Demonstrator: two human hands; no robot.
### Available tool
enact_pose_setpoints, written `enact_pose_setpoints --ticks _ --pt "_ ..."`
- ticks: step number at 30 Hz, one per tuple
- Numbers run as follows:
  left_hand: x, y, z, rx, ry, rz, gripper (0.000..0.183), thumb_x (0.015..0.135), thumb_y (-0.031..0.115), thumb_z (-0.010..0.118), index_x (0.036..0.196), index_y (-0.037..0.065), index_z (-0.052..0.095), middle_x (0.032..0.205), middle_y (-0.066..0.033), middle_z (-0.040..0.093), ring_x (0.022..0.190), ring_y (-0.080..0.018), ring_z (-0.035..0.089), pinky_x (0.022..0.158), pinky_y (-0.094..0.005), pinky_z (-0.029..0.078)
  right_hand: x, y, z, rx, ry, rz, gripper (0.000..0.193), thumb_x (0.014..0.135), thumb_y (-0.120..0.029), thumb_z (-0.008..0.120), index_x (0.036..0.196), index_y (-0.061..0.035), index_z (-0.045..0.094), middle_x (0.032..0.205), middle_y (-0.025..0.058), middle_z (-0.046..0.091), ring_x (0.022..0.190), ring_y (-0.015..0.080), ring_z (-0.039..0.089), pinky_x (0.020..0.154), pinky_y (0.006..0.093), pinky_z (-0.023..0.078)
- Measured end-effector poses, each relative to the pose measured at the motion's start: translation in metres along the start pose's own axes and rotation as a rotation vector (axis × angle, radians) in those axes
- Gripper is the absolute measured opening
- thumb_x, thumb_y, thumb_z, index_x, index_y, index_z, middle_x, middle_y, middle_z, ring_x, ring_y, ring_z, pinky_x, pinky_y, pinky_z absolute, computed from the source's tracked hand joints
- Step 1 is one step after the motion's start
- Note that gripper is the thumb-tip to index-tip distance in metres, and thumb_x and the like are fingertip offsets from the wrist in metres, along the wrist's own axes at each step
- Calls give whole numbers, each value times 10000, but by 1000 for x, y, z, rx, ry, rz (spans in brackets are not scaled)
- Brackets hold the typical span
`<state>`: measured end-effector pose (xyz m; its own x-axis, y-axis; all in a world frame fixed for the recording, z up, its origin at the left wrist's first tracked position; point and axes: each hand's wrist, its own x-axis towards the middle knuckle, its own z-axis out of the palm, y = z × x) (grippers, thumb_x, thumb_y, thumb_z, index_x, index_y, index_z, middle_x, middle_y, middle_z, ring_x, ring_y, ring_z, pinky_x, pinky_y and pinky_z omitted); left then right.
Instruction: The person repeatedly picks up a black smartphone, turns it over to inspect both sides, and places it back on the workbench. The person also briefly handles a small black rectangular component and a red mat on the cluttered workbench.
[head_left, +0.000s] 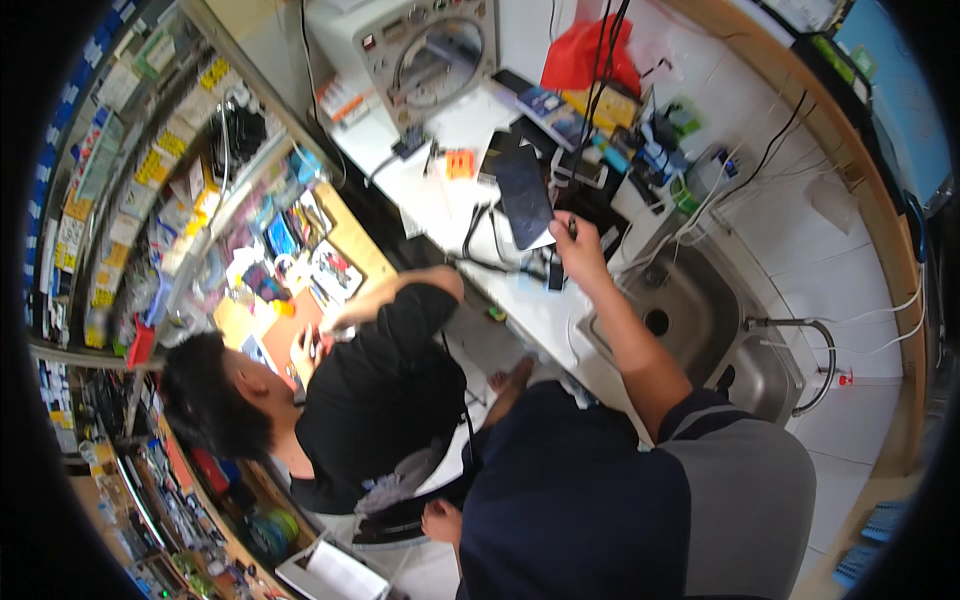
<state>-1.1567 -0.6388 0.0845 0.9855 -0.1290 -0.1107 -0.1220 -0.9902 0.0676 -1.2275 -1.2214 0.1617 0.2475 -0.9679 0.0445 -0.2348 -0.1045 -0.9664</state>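
Observation:
My right hand [578,250] reaches over the white counter, its fingers closed round a small dark, slim object [571,229] whose kind I cannot make out. Just left of it lies a dark flat phone or tablet [525,196], its lower corner close to my fingers. Black cables [490,235] and small dark parts lie beside it on the counter. Low down, my left hand [441,523] hangs by my side next to a dark stool seat [395,525], fingers curled, with nothing visible in them.
A co-worker in a black shirt [375,400] sits at left, hands over a cluttered bench [350,240]. Ahead stands a machine with a round window [435,65]. A red bag [595,55] and hanging cables are behind the phones; a steel sink [690,300] lies right.

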Motion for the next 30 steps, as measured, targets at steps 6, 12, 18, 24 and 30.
enact_pose_setpoints --ticks 6,12,18,24,30 --pt "-1 1 2 7 -36 -23 174 832 235 627 818 79 704 835 -108 705 838 -352 661 746 -494 463 -9 61 -13 -353 46 148 292 980 -225 623 1074 46 678 955 239 712 920 419 677 791 457 510" --pt "-4 2 1 2 -36 -43 198 844 245 608 820 75 705 844 -114 711 841 -352 666 750 -493 467 -8 73 -20 -205 56 411 255 977 -221 621 1000 22 693 763 174 687 726 315 694 715 426 519" --pt "0 2 4 20 -25 -29 197 843 249 615 817 75 704 834 -116 714 835 -350 670 754 -498 476 11 78 -43 -55 423 108 100 910 -105 678 943 -11 688 748 45 661 635 134 587 638 290 481" --pt "-1 4 -2 37 -65 -59 196 838 251 627 837 75 715 843 -121 718 842 -353 673 763 -506 482 11 7 -57 -91 574 -207 65 929 -85 673 932 -20 676 759 -8 653 630 61 541 591 247 456" --pt "1 -8 7 47 -53 -53 203 827 252 634 846 71 725 833 -126 716 825 -359 672 750 -509 487 -26 -21 1 93 202 -349 28 922 -46 641 906 -48 663 763 0 632 628 54 532 557 229 424"
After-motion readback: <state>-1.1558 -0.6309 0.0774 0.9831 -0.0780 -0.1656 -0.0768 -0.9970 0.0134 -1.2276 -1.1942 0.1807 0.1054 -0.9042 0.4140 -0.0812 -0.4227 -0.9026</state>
